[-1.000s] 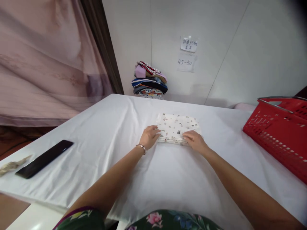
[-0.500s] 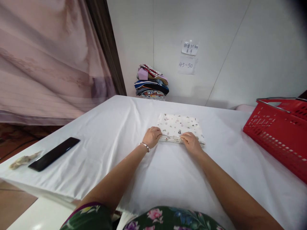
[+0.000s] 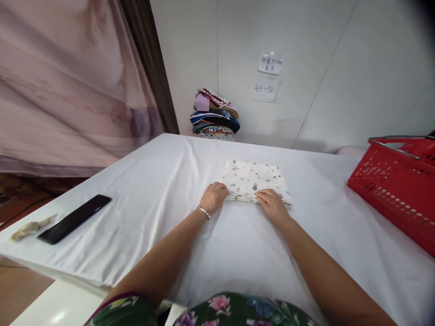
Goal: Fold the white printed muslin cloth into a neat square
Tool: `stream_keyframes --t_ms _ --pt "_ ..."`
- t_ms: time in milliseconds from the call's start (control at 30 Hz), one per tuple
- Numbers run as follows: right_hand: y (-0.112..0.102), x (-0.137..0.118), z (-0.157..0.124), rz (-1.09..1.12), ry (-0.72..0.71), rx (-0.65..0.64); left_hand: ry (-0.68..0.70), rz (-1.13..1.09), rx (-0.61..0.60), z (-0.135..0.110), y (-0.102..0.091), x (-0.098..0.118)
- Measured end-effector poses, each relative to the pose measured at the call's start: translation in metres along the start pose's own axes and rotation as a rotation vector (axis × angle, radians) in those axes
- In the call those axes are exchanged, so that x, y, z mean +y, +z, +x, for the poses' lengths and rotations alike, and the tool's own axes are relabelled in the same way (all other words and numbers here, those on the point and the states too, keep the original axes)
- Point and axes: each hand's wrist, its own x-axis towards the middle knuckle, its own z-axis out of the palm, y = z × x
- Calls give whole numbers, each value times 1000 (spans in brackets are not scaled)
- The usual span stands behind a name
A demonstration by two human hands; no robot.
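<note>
A white cloth (image 3: 256,175) with small scattered prints lies folded in several layers, forming a flat rectangle in the middle of the table. My left hand (image 3: 215,197), with a bracelet at the wrist, pinches the near left corner of it. Farther right along the same near edge, my right hand (image 3: 271,203) grips the layered folds between thumb and fingers. Both hands rest low, close to the table surface. The fingertips are partly hidden behind the hands.
A white sheet covers the table (image 3: 146,199). At the right stands a red plastic basket (image 3: 390,190) with a metal handle. A long black object (image 3: 74,219) and a small beige bundle (image 3: 32,227) lie at the left. Folded fabrics (image 3: 215,115) are stacked beyond the far edge.
The hands keep their hold on the folded cloth's near edge, with only a tiny shift of the left hand. The view has turned very slightly.
</note>
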Motion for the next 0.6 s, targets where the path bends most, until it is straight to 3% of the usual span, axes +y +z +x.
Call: stream_keyframes --t_ms 133,300,433,533,600 --pt "1 1 -1 10 -6 11 -11 7 -14 -3 -1 1" --pt "1 -3 1 -11 -11 0 -71 36 36 15 -3 11" --pt "-6 -5 2 -16 -10 -5 14 77 20 25 10 23" --pt "-26 5 -2 -61 131 109 50 130 -62 21 22 25" --pt "-44 17 -8 -132 361 180 52 156 -90 17 26 24"
